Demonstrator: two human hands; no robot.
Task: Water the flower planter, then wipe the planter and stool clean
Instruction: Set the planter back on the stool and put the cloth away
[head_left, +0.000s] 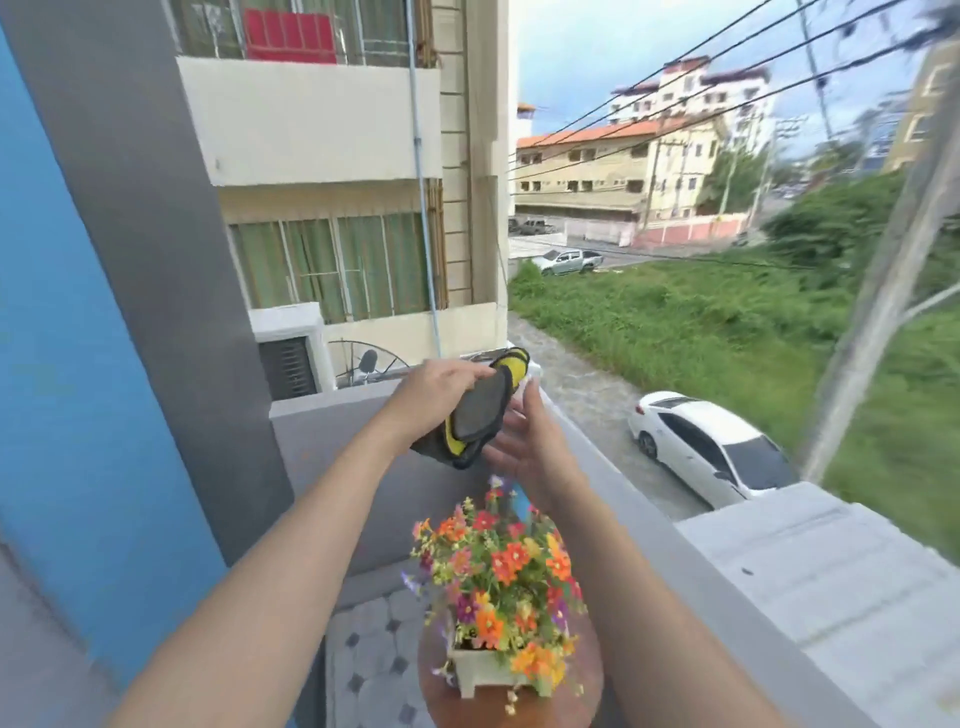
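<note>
Both arms are stretched out over the balcony here, and the left hand (436, 387) has its grip clenched on a dark grey and yellow cloth (480, 410), fingers on top, thumb side tucked under the folded edge. The cloth looks like a padded piece with a grey oval face and a bright yellow border, bunched and drooping at its lower end, held up in the air above the grey balcony wall (322, 431). The right hand (524, 441) is right beside it, palm up and fingers spread, grip released, its fingers touching or nearly touching the underside of the cloth; motion blur makes it hard to tell which.

Down below, the flower planter (483, 670) sits on a round reddish-brown wooden stool (587, 696), close to the stool's far edge and up against the balcony wall side. It is a small cream rectangular box on short feet, packed with orange, red, yellow and purple blooms (504, 566) that spill well over its rim. Something blue and slim (519, 499) pokes up behind the flowers, too blurred to identify. The stool stands on a pale tiled floor (374, 670) with little dark diamond insets
</note>
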